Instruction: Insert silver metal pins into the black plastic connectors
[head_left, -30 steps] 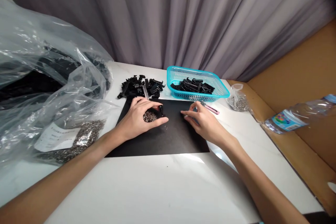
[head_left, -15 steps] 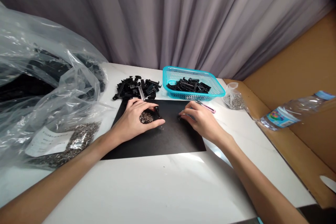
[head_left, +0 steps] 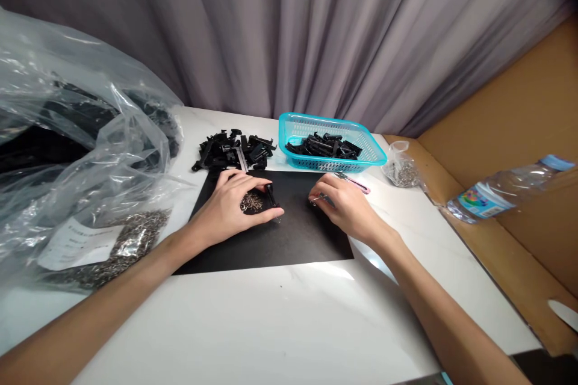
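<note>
My left hand (head_left: 230,206) is closed on a slim black plastic part (head_left: 271,194), gripping it between thumb and fingertips above the black mat (head_left: 289,246). A tiny bit of wire shows at the part's lower end, near the thumb. Behind it, partly framed by the same hand, a heap of small shiny metal pieces (head_left: 251,203) lies on the mat. Over the mat's right side, my right hand (head_left: 341,200) pinches a small bent wire piece (head_left: 318,197), whose exact shape is too small to make out. A gap separates the two hands.
Black plastic parts (head_left: 235,150) lie piled behind the mat. More fill a blue basket (head_left: 379,156). A pink-edged tool (head_left: 359,184) lies behind my right hand. Bags of metal pieces stand left (head_left: 139,240) and right (head_left: 404,174). A water bottle (head_left: 483,198) leans by cardboard.
The black part in my left hand has turned slightly, showing more of its length. More of the wire piece shows in my right fingers. Both hands stay nearly in place.
</note>
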`<state>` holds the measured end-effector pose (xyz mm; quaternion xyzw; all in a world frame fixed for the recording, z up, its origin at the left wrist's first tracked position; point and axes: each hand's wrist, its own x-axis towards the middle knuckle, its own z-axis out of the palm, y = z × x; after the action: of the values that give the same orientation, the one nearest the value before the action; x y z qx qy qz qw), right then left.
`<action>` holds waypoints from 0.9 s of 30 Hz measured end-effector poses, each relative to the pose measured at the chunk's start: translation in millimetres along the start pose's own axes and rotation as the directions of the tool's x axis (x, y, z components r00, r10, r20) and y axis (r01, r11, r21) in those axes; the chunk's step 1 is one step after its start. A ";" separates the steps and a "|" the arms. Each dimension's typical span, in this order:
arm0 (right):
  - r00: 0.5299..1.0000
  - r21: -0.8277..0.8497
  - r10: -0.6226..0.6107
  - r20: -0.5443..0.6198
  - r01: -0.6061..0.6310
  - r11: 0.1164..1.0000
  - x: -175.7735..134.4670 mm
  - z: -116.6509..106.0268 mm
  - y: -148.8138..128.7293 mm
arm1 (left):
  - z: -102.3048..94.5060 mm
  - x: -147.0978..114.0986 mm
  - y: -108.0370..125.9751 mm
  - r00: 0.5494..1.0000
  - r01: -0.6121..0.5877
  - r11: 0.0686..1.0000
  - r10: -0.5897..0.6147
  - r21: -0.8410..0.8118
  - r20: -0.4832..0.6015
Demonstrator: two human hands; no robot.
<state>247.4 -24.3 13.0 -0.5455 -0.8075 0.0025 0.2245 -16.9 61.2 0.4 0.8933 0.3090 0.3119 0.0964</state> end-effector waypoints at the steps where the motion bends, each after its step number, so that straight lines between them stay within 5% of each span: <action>1: 1.000 0.034 0.026 -0.002 -0.026 0.999 -0.1 -1.6 0.9 | -0.3 -0.1 0.4 1.000 -0.001 1.000 0.001 -0.001 0.002; 10: 0.978 0.172 0.197 0.063 -0.205 0.963 -2.7 -14.8 4.8 | -1.5 -1.7 2.5 1.000 0.006 1.000 -0.006 0.000 0.010; 27: 0.957 0.115 0.185 0.223 -0.214 0.970 -7.9 -27.4 13.2 | -1.0 -2.0 3.0 0.999 -0.024 1.000 0.023 0.017 0.026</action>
<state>271.4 -32.5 31.6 -0.6042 -0.7653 0.1388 0.1732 -17.2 57.6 1.3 0.9016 0.3000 0.2989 0.0887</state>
